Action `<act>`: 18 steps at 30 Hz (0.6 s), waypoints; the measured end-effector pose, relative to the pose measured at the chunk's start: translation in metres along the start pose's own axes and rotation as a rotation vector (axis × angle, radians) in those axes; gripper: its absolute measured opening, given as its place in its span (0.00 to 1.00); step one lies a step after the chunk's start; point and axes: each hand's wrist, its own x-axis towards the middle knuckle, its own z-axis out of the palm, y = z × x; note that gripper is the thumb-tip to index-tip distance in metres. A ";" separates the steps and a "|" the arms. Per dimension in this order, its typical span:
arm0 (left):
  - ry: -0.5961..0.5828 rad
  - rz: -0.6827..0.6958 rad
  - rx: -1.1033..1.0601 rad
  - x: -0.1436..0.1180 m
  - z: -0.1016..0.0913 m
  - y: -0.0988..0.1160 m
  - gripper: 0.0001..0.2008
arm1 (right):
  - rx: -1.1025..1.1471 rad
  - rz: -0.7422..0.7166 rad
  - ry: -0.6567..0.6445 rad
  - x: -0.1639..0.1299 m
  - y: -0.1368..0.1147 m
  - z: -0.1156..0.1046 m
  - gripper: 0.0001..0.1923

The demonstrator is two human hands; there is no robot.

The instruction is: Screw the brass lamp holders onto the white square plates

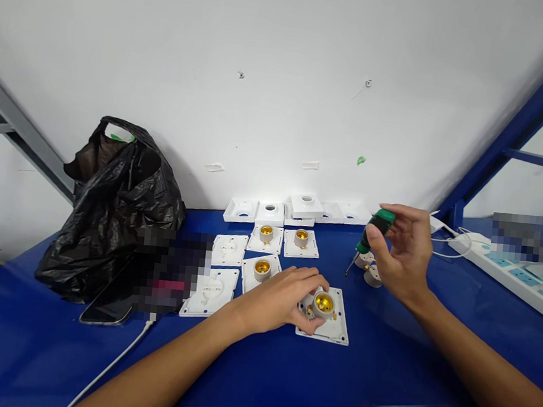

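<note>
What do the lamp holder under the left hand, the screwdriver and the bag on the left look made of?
Lamp holder: white glossy moulded plastic plate, brass-looking yellow metal socket inside. Screwdriver: green and black handle, probably plastic or rubber, thin dark metal shaft. Bag: thin black plastic film, crinkled and shiny.

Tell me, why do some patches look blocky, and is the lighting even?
Head view: two patches are pixelated, one beside the black bag, one above the power strip. Light is soft and even, with faint shadows under the left hand and right hand. Wide-angle distortion slants the blue frame.
</note>
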 end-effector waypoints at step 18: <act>0.058 0.078 0.078 0.002 0.009 -0.003 0.19 | -0.248 -0.224 -0.268 -0.003 0.020 -0.001 0.19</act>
